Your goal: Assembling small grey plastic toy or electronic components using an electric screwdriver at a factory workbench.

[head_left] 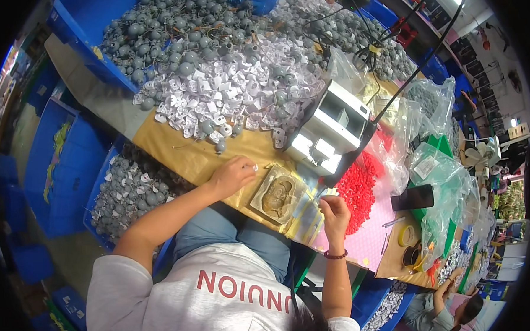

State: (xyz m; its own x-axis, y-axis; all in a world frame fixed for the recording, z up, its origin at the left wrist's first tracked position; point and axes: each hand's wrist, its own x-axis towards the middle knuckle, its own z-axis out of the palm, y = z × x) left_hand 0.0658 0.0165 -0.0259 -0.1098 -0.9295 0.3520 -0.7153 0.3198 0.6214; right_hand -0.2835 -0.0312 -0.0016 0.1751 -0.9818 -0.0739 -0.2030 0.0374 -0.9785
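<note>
My left hand [234,175] is closed, its fingertips pinching a small white piece at the left side of a square block [262,200]. The block is grey-brown with a rounded hollow in its top, and it lies near the table's front edge. To the right of the block, my right hand [335,216] is raised with thumb and fingers pressed together. Whatever sits between those fingertips is too small to make out. Beyond my left hand spreads a heap of white plastic parts [215,92]. Red small parts [358,190] lie piled just beyond my right hand.
A white-and-black machine [332,127] stands beyond the block. Grey round parts with wires [182,32] fill the far left. Blue bins [64,162] stand beside the table. To the right lie a dark phone [413,197], yellow tape [407,235] and plastic bags. Another person [442,315] sits at lower right.
</note>
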